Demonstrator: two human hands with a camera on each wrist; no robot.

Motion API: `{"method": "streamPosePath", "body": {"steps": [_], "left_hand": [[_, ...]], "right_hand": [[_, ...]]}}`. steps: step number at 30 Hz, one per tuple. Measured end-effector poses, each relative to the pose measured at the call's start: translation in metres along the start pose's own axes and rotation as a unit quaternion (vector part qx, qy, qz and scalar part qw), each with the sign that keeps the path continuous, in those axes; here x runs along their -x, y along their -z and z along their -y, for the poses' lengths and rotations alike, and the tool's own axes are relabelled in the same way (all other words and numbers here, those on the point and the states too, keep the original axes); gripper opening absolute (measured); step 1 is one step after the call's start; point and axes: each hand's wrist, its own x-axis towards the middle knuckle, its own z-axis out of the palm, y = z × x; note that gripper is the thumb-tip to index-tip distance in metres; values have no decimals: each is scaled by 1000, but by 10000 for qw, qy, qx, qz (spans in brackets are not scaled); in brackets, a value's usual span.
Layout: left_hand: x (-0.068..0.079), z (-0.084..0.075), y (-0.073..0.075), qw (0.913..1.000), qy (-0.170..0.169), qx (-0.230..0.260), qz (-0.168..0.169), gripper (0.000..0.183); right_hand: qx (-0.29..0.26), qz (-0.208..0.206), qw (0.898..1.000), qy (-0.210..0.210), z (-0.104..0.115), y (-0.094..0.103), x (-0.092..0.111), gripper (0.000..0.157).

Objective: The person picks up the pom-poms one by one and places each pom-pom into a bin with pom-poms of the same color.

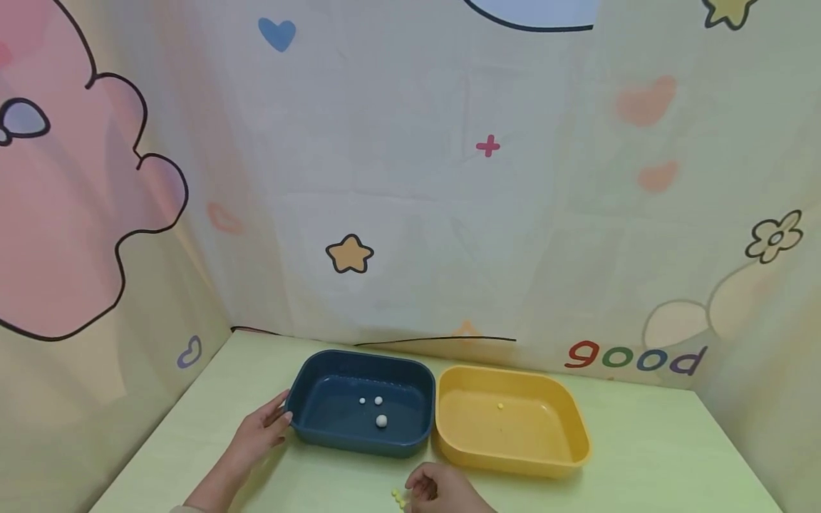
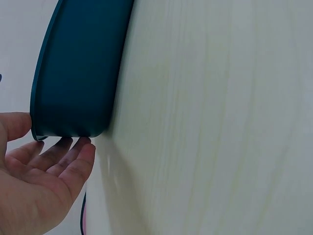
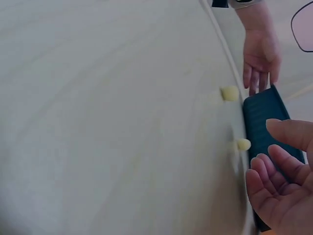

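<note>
My left hand [image 1: 256, 431] holds the left end of a dark blue tray [image 1: 359, 443]. In the left wrist view the thumb is at the tray's rim [image 2: 35, 88] and the fingertips [image 2: 85, 147] touch the outside of its end wall. At the front, my right hand [image 1: 449, 490] hovers over the table beside several small yellow balls [image 1: 398, 498]. The right wrist view shows its thumb apart from loosely bent fingers [image 3: 259, 188], holding nothing. Two yellow balls [image 3: 230, 93] lie on the table there, near the blue tray.
Three white balls of different sizes, the biggest [image 1: 381, 421] nearest me, lie in the blue tray. A yellow tray [image 1: 513, 459] stands right against it, with a tiny yellow ball [image 1: 500, 406] inside. Printed cloth walls [image 1: 410, 214] enclose the pale table [image 1: 654, 449].
</note>
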Motion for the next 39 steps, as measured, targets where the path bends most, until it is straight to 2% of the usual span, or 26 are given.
{"method": "streamPosePath", "body": {"steps": [4, 12, 18, 23, 27, 33, 39], "left_hand": [[-1, -2, 1, 10000, -41, 14, -18, 55], [-2, -1, 2, 10000, -50, -16, -78, 55], [-2, -2, 2, 10000, -6, 47, -41, 55], [-1, -1, 0, 10000, 58, 7, -60, 55], [-3, 1, 0, 10000, 60, -30, -17, 55], [-2, -1, 0, 10000, 68, 20, 4, 55], [-2, 0, 0, 9999, 131, 74, -16, 55]], "right_hand": [[119, 35, 9999, -102, -4, -3, -5, 10], [332, -271, 9985, -350, -6, -12, -11, 12], [629, -346, 9971, -248, -5, -16, -15, 13], [734, -186, 9970, -165, -8, -14, -18, 9], [666, -32, 9976, -161, -10, -12, -16, 5], [248, 36, 9993, -276, -11, -6, -10, 5], [-71, 257, 9994, -208, -16, 4, -5, 4]]}}
